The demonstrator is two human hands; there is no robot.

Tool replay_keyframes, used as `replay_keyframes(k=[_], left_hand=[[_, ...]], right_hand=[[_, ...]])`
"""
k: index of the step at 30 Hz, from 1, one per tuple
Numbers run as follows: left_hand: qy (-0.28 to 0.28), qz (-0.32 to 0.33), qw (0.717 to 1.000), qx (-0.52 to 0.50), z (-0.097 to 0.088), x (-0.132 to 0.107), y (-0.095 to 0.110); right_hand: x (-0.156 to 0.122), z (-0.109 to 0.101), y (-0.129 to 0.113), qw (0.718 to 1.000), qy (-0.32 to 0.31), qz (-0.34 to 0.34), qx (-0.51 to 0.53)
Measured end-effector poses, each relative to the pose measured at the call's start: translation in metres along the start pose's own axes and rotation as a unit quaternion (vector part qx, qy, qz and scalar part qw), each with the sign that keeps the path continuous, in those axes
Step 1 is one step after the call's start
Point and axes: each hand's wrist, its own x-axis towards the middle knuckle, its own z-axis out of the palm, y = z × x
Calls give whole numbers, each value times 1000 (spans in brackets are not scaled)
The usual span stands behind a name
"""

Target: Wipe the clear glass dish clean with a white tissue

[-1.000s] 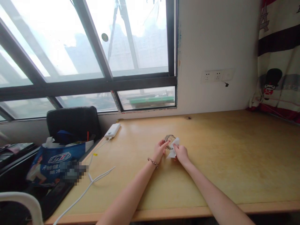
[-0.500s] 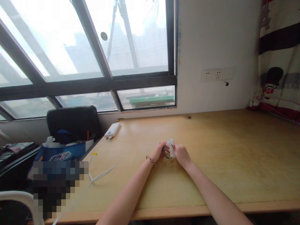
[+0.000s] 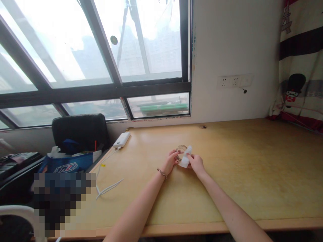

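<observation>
My left hand [image 3: 172, 161] has its fingers closed around the left side of a round, see-through piece [image 3: 181, 148], which looks like a small glass dish or cup. It is held just above the table, and its exact kind cannot be made out. A white tissue or thin cloth [image 3: 186, 158] is pinched in my right hand [image 3: 196, 164] and lies against the right side of the clear piece, covering part of it. A braided bracelet [image 3: 162, 173] circles my left wrist.
Both hands are over a wooden table [image 3: 252, 174]. Toward its left edge lie a white power bank [image 3: 121, 139] and a white cable [image 3: 109, 189]. Beyond that edge stand a black chair [image 3: 80, 129] and a blue bag [image 3: 68, 164]. A window and wall sockets [image 3: 229, 81] are behind.
The clear piece has tilted, so its rim shows higher up between my hands. The white tissue has shifted and spread wider across it, and my right hand has moved slightly right.
</observation>
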Motion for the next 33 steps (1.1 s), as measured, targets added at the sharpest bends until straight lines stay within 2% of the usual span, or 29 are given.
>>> replay_keyframes(k=[2,4,7,10,13,17,20,22,24,27,29,31,33], left_hand=[[-15,10,1000,9,3,-3,1],[-33,21,999,33,7,-7,3],[-64,34,995,72,12,-11,6],[-92,27,991,95,15,-13,6],[-91,20,988,119,14,-13,5],[-108,-22,987,116,11,-14,4],[-118,-39,984,128,10,-13,4],[-101,-24,986,132,10,-12,2],[-73,-1,988,135,11,-11,0],[-42,38,988,145,13,-11,-2],[-37,59,987,147,14,-11,-3],[-49,68,987,140,15,-10,-4],[-73,67,986,134,16,-10,-5]], right_hand=[[1,2,3,997,-25,37,66],[1,0,3,998,-3,31,45],[-1,-9,-2,992,65,-41,-95],[-5,-18,-9,962,102,-122,-221],[-8,-21,-12,925,111,-171,-320],[-10,-23,-12,896,105,-231,-364],[-10,-25,-12,898,103,-259,-340],[-8,-24,-12,916,108,-236,-305],[-5,-20,-10,948,98,-167,-254],[1,-11,-6,994,0,-16,-107],[4,-5,-3,996,-65,56,2],[4,-3,-2,994,-71,78,36],[3,-6,-2,999,-20,41,-29]])
